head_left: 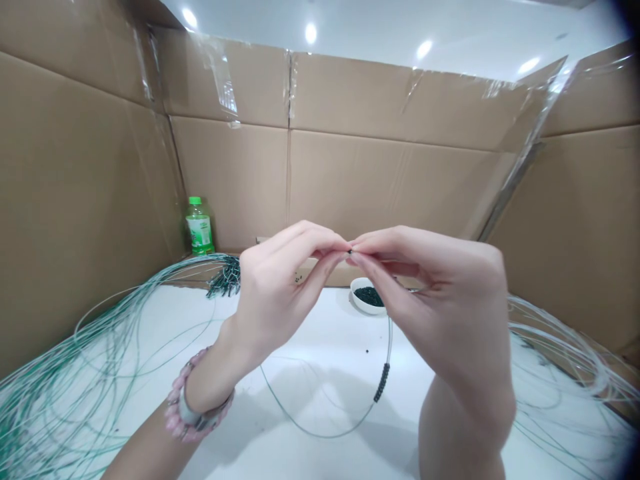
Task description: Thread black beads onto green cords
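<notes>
My left hand (287, 287) and my right hand (430, 300) meet fingertip to fingertip at chest height, both pinched closed. A tiny dark bead (349, 252) shows between the fingertips. A thin greenish wire (320, 436) hangs in a loop below, its ends rising behind both hands. On its right side sits a short row of black beads (382, 383). Behind my right hand, partly covered by it, a white bowl (356, 301) holds many small dark beads (369, 295). Exactly how the wire lies within the fingers is hidden.
Long green and clear wires (115, 333) spread over the left of the white table, with dark beaded ends (226, 277). More wires (565, 347) lie at the right. A green bottle (200, 230) stands back left. Cardboard walls (400, 180) enclose the table. One loose bead (367, 351) lies mid-table.
</notes>
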The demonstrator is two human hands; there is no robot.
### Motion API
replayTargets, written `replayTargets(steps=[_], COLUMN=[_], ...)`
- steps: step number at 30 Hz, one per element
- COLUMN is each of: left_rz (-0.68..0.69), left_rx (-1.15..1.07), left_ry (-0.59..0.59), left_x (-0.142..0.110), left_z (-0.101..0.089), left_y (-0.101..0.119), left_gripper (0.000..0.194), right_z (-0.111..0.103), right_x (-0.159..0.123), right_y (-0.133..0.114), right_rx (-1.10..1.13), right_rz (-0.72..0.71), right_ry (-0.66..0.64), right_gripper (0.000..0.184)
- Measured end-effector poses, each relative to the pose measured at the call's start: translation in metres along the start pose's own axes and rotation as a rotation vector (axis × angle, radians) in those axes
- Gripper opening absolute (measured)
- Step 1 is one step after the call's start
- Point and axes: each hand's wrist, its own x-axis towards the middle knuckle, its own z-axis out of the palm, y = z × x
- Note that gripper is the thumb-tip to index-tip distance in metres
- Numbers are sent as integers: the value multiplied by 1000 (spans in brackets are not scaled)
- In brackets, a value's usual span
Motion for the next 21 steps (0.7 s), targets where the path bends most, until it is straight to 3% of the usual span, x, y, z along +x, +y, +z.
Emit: replayTargets(steps=[7, 12, 21], left_rz=[-91, -150, -133], left_rx=[-93, -160, -76], left_ry=[39, 5, 37], left_x=[-1, 0, -1], left_z=[0, -1, 1], left_y=[-5, -5, -5], left_gripper=[6, 5, 7], right_z=[4, 1, 7], right_x=[3, 7, 5], right_y=[10, 7, 8], right_rx=[251, 344, 269], right_rz=[95, 164, 174], right_ry=[-40, -69, -95], right_gripper=[14, 17, 5])
